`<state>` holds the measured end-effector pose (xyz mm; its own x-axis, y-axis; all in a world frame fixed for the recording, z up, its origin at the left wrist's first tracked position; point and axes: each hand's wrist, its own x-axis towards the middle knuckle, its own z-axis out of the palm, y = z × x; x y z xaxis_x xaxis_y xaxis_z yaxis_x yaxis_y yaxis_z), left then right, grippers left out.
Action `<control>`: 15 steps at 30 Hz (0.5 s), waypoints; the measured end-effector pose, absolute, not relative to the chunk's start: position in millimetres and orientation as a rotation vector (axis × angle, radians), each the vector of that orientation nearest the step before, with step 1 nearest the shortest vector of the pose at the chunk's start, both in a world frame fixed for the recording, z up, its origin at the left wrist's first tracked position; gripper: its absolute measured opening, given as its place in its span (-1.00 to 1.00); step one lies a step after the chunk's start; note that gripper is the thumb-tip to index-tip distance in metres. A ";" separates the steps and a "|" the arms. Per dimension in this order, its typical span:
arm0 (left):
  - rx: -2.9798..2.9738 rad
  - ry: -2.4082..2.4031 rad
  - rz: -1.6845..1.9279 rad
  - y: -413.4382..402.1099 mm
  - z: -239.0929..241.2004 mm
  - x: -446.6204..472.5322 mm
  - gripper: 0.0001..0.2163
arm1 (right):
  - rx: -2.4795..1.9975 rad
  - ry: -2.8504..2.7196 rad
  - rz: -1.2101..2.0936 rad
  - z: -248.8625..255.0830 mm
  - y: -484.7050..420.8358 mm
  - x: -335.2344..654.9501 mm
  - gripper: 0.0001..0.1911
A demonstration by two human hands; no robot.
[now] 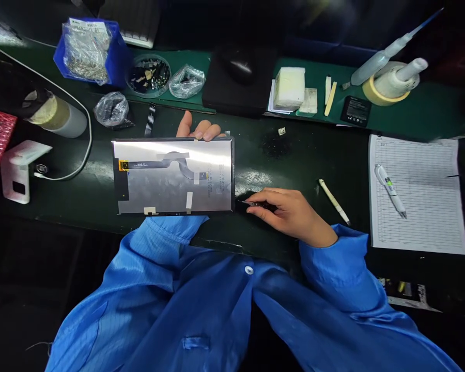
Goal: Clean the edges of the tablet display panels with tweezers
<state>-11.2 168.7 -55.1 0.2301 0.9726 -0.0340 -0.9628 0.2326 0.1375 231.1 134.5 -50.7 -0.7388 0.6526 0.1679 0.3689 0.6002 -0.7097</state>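
Observation:
My left hand (199,128) supports a tablet display panel (166,188) from beneath, with the fingertips curled over its far edge. The panel's silvery back faces up, with a dark flex cable (155,164) running across it and pieces of pale tape along it. Most of the left palm is hidden under the panel. In my right hand (290,209), pinched between thumb and fingers, are slim dark tweezers (260,205). Their fine tip points left, close to the panel's right edge; whether it touches cannot be made out.
A white stick (334,201) lies right of my right hand, beside a printed form (418,206) with a pen (390,191). Along the back are a blue bin (118,59), a round dish (149,77), a white foam block (290,88) and a bottle (375,67). A white cable (90,132) lies left.

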 end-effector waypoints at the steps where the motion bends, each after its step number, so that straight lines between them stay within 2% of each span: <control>1: 0.101 0.119 1.328 169.0 -56.5 -12.1 -0.56 | -0.809 -2.425 0.921 -50.8 134.8 230.7 -0.84; 9: 0.097 0.191 1.343 174.6 -60.5 -13.0 -0.53 | -0.890 -2.350 0.926 -60.5 138.6 231.6 -0.81; 15: 0.139 0.271 1.431 171.8 -55.9 -0.2 -0.49 | -1.046 -1.947 0.995 -69.5 146.9 226.5 -0.81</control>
<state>-0.2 171.8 -55.9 0.1154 0.9882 -0.1012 -0.9567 0.1380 0.2563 226.5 146.9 -69.5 -0.4269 0.8777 0.2178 0.3376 0.3781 -0.8620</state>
